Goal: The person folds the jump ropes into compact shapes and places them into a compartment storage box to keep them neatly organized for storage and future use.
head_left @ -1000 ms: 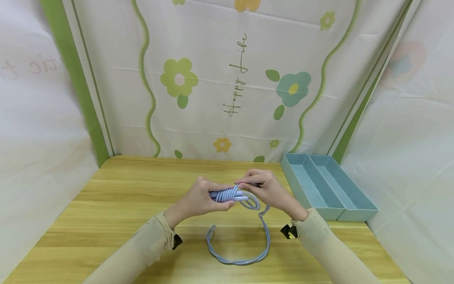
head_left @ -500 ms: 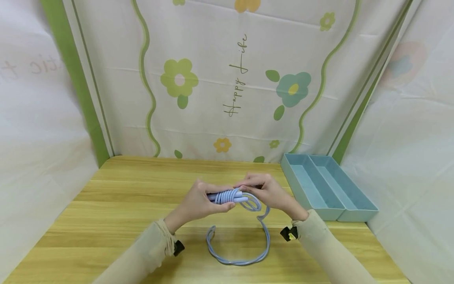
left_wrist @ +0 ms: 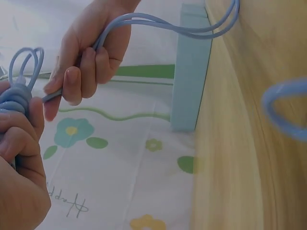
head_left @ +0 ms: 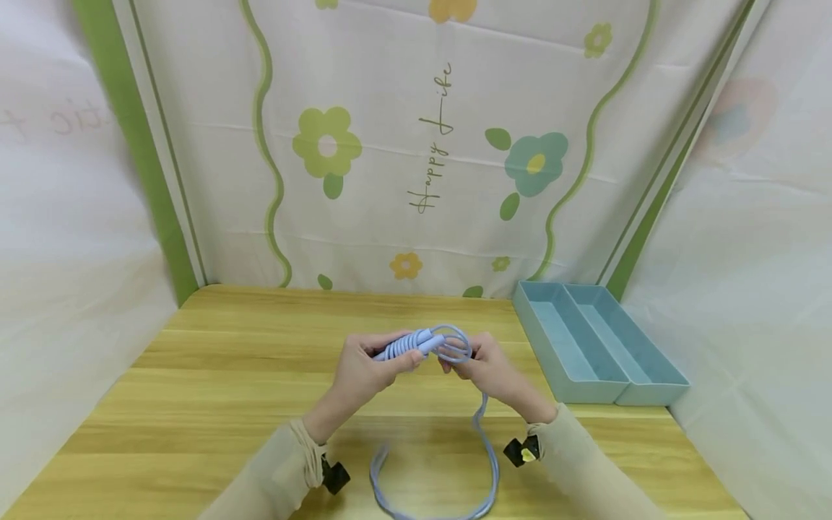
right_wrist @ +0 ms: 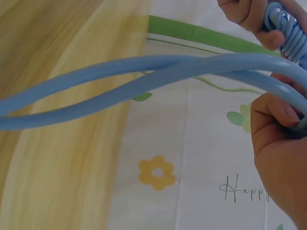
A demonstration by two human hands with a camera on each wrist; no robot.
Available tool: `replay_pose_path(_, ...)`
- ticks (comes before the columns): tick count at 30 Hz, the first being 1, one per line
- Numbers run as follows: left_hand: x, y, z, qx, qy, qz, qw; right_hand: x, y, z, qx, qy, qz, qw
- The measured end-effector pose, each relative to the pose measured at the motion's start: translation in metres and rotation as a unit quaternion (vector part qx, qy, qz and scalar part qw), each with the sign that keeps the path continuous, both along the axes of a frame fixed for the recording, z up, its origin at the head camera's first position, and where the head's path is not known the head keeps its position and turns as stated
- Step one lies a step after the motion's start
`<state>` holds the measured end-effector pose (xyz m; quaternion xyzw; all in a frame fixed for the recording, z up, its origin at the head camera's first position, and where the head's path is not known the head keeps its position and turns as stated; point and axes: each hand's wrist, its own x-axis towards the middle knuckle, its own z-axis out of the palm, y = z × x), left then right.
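A light blue jump rope (head_left: 403, 345) has its two handles side by side, with cord wound in several tight turns around them. My left hand (head_left: 364, 368) grips this bundle over the table, thumb along its near side. Small cord loops stick out past the handle ends towards my right hand (head_left: 490, 372). The right fingers curl round the free cord, as the left wrist view shows, with a short stretch of cord (left_wrist: 52, 96) leading to the bundle. From the right hand a doubled, twisted length of cord (head_left: 486, 433) hangs down and curves across the wooden table.
A pale blue tray (head_left: 564, 386) with two long compartments stands at the right back of the wooden table (head_left: 260, 347). A white flowered curtain (head_left: 390, 94) closes off the back, and white cloth hangs at both sides.
The bundle has tilted, its handle ends now higher. My right hand has moved from above the handle ends to lower behind the loops, and the hanging cord has shifted towards me.
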<state>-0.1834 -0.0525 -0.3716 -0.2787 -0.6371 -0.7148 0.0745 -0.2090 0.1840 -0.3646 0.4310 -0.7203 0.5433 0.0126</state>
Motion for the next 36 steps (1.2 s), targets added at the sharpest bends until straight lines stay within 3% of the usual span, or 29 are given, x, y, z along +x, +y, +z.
replay_pose_path(5,0.000,0.006,-0.001,0.044,-0.047,0.038,0.9972,0.010,-0.011,-0.001,0.008,-0.005,-0.029,1.000)
replay_pose_path(12,-0.004,0.012,0.000,0.041,-0.066,0.103,0.9916,0.027,-0.027,0.016,0.033,0.013,-0.067,0.997)
replay_pose_path(17,0.001,0.016,0.013,0.019,-0.048,0.138,0.9891,0.028,-0.030,0.024,0.040,0.019,-0.078,0.996)
replay_pose_path(21,0.005,0.018,0.025,-0.004,-0.013,0.169,0.9855,0.025,-0.031,0.025,0.040,0.019,-0.089,0.995)
replay_pose_path(24,0.004,0.020,0.027,-0.014,0.016,0.186,0.9823,0.024,-0.031,0.025,0.036,0.016,-0.098,0.994)
replay_pose_path(31,-0.001,0.022,0.023,-0.033,0.056,0.222,0.9729,0.025,-0.033,0.028,0.051,-0.001,-0.118,0.992)
replay_pose_path(36,-0.020,0.019,0.005,-0.064,0.097,0.253,0.9604,0.011,-0.028,0.012,0.049,-0.037,-0.109,0.992)
